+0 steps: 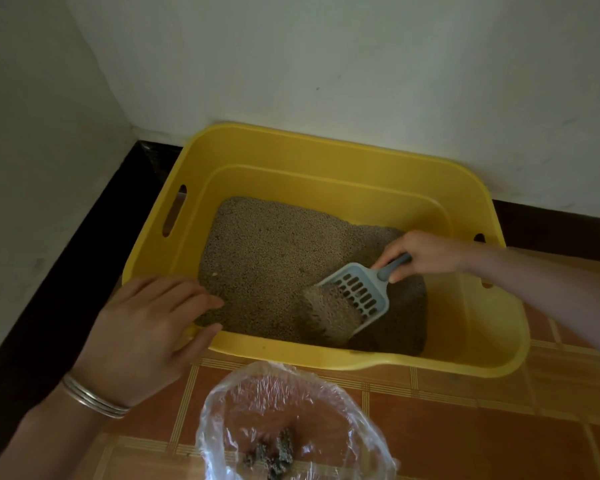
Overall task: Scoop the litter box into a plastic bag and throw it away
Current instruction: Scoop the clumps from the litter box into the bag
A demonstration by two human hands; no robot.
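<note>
Our left hand [146, 327] rests flat, fingers loosely spread, on the yellow litter box [326, 157] rim; the plastic bag [291, 410] just in front holds a few clumps [274, 452] — we judge scooping partway — scoop [357, 289], loaded with litter [329, 313], gripped by our right hand [426, 252]; bagging, disposal remain.

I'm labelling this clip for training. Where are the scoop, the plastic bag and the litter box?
scoop [357, 292]: head view, on its slotted blade.
plastic bag [326, 400]: head view, on its clear upper wall.
litter box [326, 157]: head view, on its far yellow wall.
</note>
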